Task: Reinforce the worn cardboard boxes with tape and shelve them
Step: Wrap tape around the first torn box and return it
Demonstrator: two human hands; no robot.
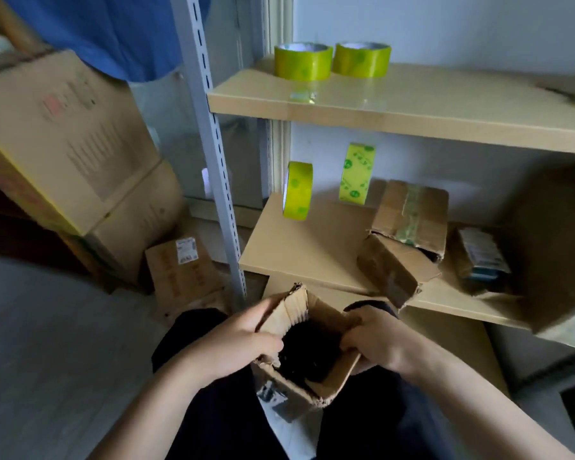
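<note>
Both grips on the small open box (307,356), lower centre of frame, held over my lap. My left hand (236,343) grasps the torn left flap, thumb over the ragged corrugated edge; my right hand (375,346) clamps the right wall, fingers curled round the rim. Neither is released. Inside the box looks dark, contents unreadable.

Step in hand, as I judge it: squaring up the flaps ahead of taping. No tape in hand yet. Next move calls for folding the flaps shut, pinning them with one hand, then reaching up for a roll.

Box material: brown corrugated card, soft and frayed at the corners, fluting exposed on the top left flap, a torn label on the near face. Likely floppy, will need a firm hold while the tape goes on.

Outward: lower shelf (299,247) at mid frame, flat tan board. Two tape rolls stand on edge there, one near roll (297,190) and one far roll (357,174), glossy yellow-green with printed marks. Right of them a crushed box (402,240) with old tape down its top, flaps gaping, overhanging the shelf edge. Upper shelf (412,107) carries two more rolls lying flat (302,61), side by side, almost touching. Grey slotted upright (213,144) runs down the centre left. Large stacked cartons (67,137) in the upper left, smoother card; a small flat box (183,270) on the floor below them.
</note>
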